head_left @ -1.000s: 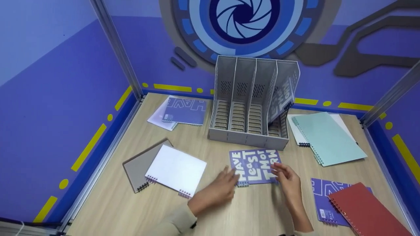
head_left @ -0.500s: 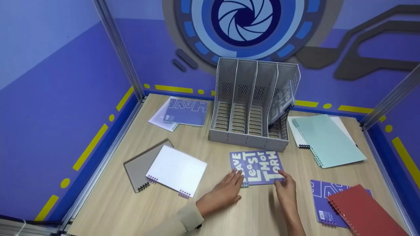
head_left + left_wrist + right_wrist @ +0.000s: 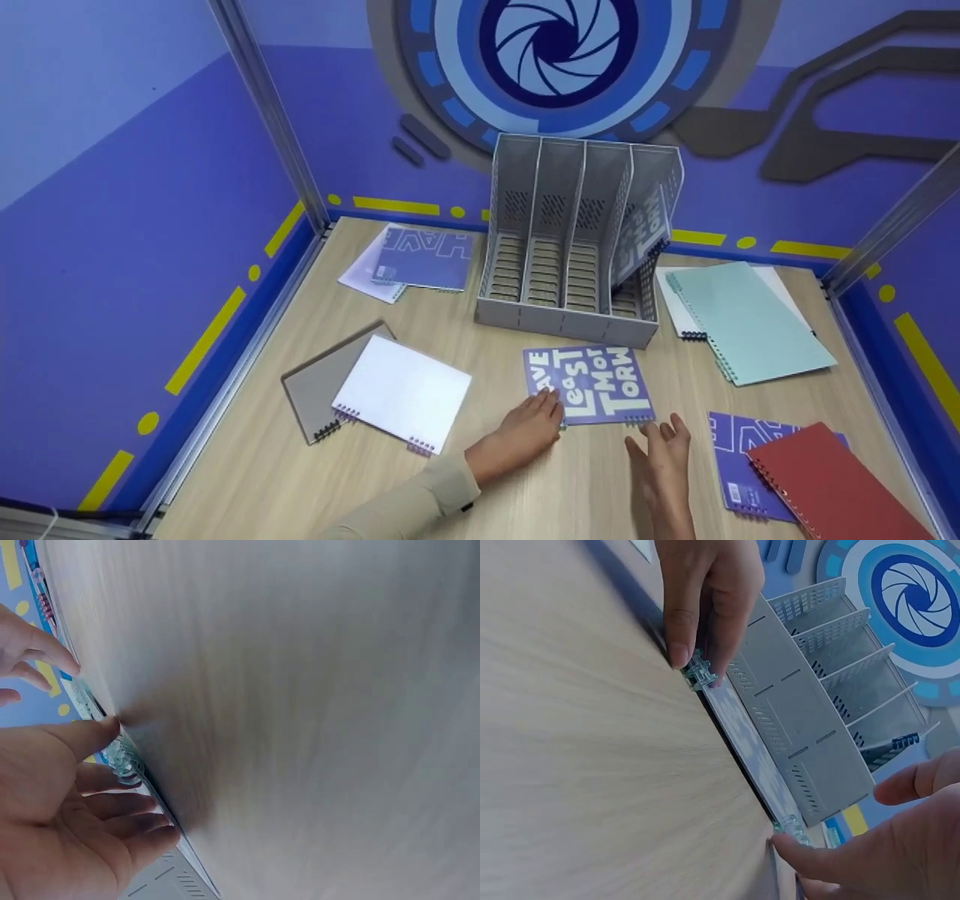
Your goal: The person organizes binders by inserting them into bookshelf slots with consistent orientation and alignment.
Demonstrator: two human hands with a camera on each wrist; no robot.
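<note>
A purple spiral notebook with white lettering lies in front of the grey file organizer, its rings toward me. My left hand pinches its near left corner. In the right wrist view, the left hand has thumb and fingers on either side of the clear rings. Just off the near right corner is my right hand, fingers spread and holding nothing. Its thumb overlaps the other ring set in the right wrist view. The left hand partly hides the notebook in the left wrist view.
The organizer has several slots; a lettered notebook leans in the rightmost. Purple and pale notebooks lie back left, white and grey-brown ones front left. Green over white lies right, red over purple front right.
My right hand has left the notebook's right edge and come toward me, its fingers spreading. The left hand has slid slightly right along the near edge. The notebook's near right corner has shifted right.
</note>
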